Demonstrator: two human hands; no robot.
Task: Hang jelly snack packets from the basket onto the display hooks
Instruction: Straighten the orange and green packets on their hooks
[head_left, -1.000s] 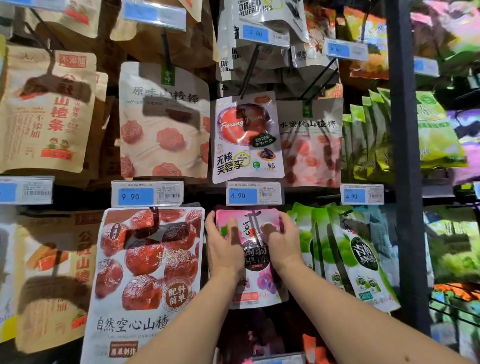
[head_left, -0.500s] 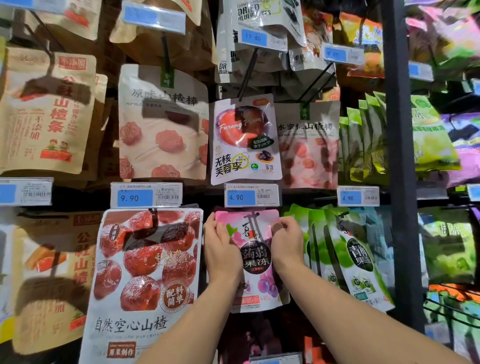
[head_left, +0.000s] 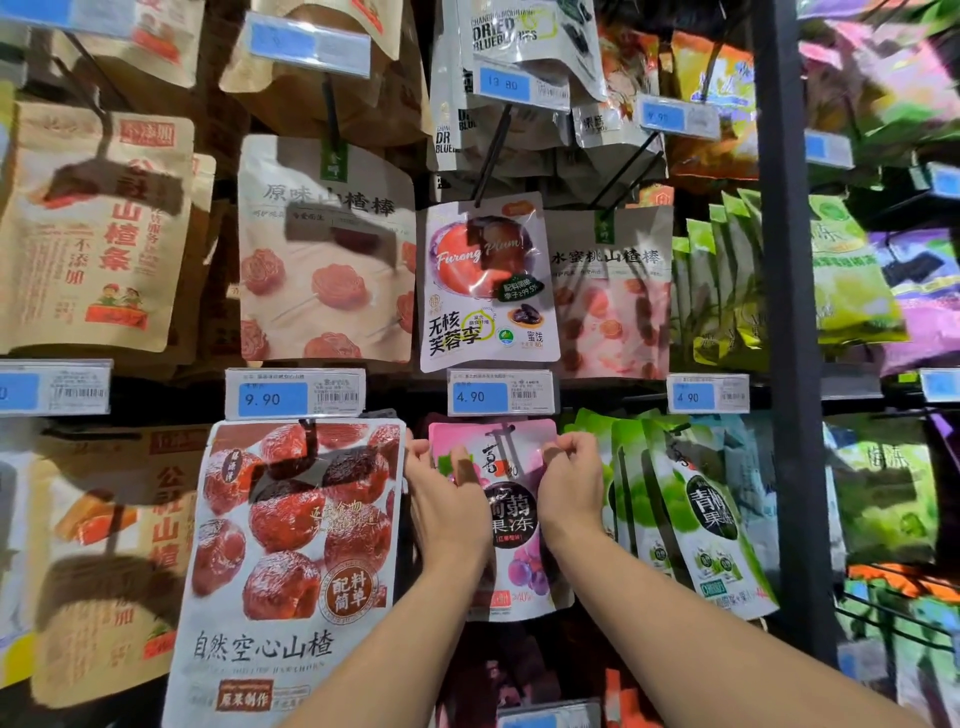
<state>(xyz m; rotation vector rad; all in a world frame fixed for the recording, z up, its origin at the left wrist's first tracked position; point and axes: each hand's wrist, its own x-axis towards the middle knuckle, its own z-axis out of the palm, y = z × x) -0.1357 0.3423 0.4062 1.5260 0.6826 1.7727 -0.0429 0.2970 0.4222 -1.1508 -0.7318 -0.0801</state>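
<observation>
You gripped pink jelly packet (head_left: 511, 525) by top corners: left hand (head_left: 447, 499) pinched left edge, right hand (head_left: 569, 488) curled over right corner. Packet sat centre, under 4.90 tag (head_left: 501, 397). Seating on hook (head_left: 503, 431) unclear, possibly engaged. You needed level top edge, hole pushed fully back before release.

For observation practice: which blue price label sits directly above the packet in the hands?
The middle 4.90 blue price label, over the pink plastic jelly packet that left hand and right hand grip.
</observation>
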